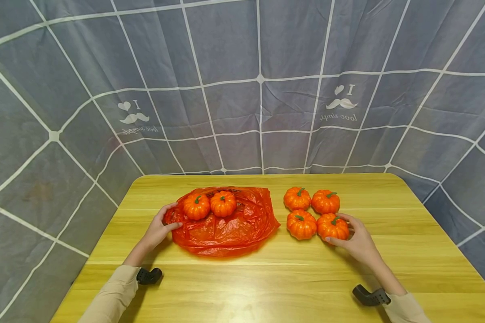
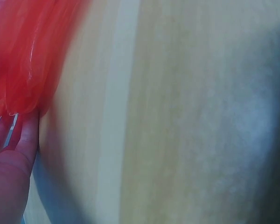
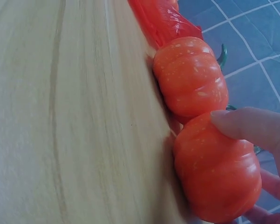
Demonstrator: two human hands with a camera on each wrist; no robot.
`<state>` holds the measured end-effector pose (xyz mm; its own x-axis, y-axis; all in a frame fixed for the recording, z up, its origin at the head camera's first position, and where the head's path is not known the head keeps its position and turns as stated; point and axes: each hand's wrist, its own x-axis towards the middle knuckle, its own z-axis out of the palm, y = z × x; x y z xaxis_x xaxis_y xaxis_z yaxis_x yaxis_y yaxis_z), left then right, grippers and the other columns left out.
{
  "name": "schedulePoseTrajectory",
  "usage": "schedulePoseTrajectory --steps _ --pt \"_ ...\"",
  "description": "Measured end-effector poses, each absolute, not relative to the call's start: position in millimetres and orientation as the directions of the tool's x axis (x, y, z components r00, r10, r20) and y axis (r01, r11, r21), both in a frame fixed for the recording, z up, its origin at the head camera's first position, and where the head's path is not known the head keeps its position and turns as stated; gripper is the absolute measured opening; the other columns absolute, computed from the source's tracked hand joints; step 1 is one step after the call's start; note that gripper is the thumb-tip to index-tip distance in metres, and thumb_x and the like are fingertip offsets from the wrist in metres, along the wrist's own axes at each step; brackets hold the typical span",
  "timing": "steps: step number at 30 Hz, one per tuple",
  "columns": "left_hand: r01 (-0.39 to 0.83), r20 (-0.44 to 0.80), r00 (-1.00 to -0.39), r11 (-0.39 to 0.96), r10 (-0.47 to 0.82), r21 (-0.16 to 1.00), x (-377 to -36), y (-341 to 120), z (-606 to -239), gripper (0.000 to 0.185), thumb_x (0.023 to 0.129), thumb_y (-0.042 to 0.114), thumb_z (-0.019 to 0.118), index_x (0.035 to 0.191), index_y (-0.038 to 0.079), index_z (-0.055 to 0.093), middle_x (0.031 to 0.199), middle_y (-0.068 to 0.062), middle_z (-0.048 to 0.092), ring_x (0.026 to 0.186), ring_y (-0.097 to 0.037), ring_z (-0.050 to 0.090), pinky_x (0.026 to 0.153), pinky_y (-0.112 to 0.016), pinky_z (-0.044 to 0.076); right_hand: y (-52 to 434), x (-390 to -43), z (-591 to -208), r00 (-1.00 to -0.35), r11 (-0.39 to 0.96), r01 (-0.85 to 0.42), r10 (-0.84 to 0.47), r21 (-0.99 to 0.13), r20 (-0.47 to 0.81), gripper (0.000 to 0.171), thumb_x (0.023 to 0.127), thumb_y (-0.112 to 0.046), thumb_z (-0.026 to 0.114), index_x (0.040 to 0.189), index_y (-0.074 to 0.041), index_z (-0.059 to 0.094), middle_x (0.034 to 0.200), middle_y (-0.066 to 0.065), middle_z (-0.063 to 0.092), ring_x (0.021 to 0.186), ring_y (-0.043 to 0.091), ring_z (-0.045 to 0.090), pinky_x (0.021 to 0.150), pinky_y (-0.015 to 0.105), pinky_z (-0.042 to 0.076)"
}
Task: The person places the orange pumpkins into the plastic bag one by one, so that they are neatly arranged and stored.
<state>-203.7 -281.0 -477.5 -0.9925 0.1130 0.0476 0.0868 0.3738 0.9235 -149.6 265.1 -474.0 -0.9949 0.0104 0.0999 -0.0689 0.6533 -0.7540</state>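
Observation:
A crumpled red plastic bag [image 1: 226,235] lies on the table, with two small orange pumpkins [image 1: 223,204] on its upper left part. My left hand [image 1: 158,229] holds the bag's left end between thumb and fingers; in the left wrist view the fingertips [image 2: 30,128] go out of sight behind the red plastic. To the right of the bag, several more pumpkins [image 1: 301,224] with green stems stand in a two-by-two cluster. My right hand [image 1: 360,240] grips the front right pumpkin [image 3: 219,170], its thumb across the near side and its fingers round the far side.
The wooden table [image 1: 234,291] has rounded far corners. Behind it and along both sides hangs a grey curtain [image 1: 226,112] with white grid lines. A black wrist mount [image 1: 148,276] sits on the left wrist, another black mount [image 1: 370,296] on the right.

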Motion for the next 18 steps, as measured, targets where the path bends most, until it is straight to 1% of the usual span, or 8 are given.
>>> schedulePoseTrajectory --steps 6,9,11,13,16,18 --pt "0.079 0.041 -0.993 0.375 0.110 0.924 -202.6 -280.9 -476.9 0.067 0.087 0.002 0.063 0.144 -0.003 0.029 0.149 -0.026 0.031 0.134 -0.040 0.035 0.088 -0.001 0.032 262.5 -145.2 -472.3 -0.994 0.656 -0.056 0.031 -0.753 0.102 0.078 0.076 -0.027 0.081 0.138 0.001 0.044 0.135 0.032 0.040 0.110 0.045 0.051 0.091 0.056 0.046" --pt "0.076 0.038 -0.994 0.382 0.106 0.921 -201.9 -280.7 -476.8 0.068 0.087 0.003 0.064 0.145 -0.003 0.029 0.149 -0.026 0.031 0.134 -0.040 0.035 0.087 -0.001 0.031 261.8 -143.5 -471.3 -0.993 0.660 -0.052 0.044 -0.749 0.108 0.077 0.076 -0.028 0.081 0.138 0.000 0.044 0.134 0.031 0.041 0.108 0.044 0.052 0.088 0.052 0.047" --pt "0.077 0.038 -0.994 0.385 0.107 0.920 -201.7 -280.8 -477.4 0.068 0.087 0.004 0.064 0.145 -0.004 0.029 0.149 -0.027 0.030 0.134 -0.040 0.035 0.087 -0.001 0.031 262.0 -142.9 -470.7 -0.991 0.663 -0.051 0.058 -0.747 0.120 0.077 0.076 -0.028 0.081 0.138 -0.001 0.045 0.133 0.030 0.043 0.107 0.041 0.053 0.086 0.044 0.048" --pt "0.079 0.041 -0.993 0.383 0.107 0.920 -201.9 -281.0 -478.1 0.068 0.087 0.003 0.064 0.145 -0.004 0.029 0.149 -0.027 0.030 0.133 -0.040 0.035 0.087 -0.001 0.032 262.4 -142.7 -469.8 -0.988 0.666 -0.053 0.072 -0.744 0.134 0.076 0.076 -0.029 0.081 0.137 -0.001 0.045 0.132 0.028 0.044 0.107 0.039 0.053 0.082 0.032 0.048" --pt "0.086 0.048 -0.993 0.376 0.110 0.922 -202.3 -281.2 -479.0 0.068 0.087 0.003 0.064 0.145 -0.004 0.029 0.149 -0.027 0.030 0.133 -0.040 0.035 0.087 -0.001 0.032 262.7 -142.4 -468.2 -0.982 0.660 -0.068 0.090 -0.748 0.169 0.075 0.075 -0.026 0.082 0.136 -0.002 0.046 0.131 0.026 0.044 0.109 0.036 0.051 0.078 0.014 0.042" --pt "0.089 0.051 -0.993 0.373 0.110 0.924 -202.7 -281.4 -479.4 0.068 0.087 0.002 0.064 0.144 -0.004 0.029 0.149 -0.027 0.031 0.133 -0.040 0.035 0.087 -0.001 0.032 262.1 -142.1 -466.4 -0.976 0.656 -0.087 0.096 -0.749 0.198 0.073 0.074 -0.024 0.082 0.135 -0.002 0.047 0.131 0.026 0.044 0.110 0.035 0.050 0.077 0.009 0.038"
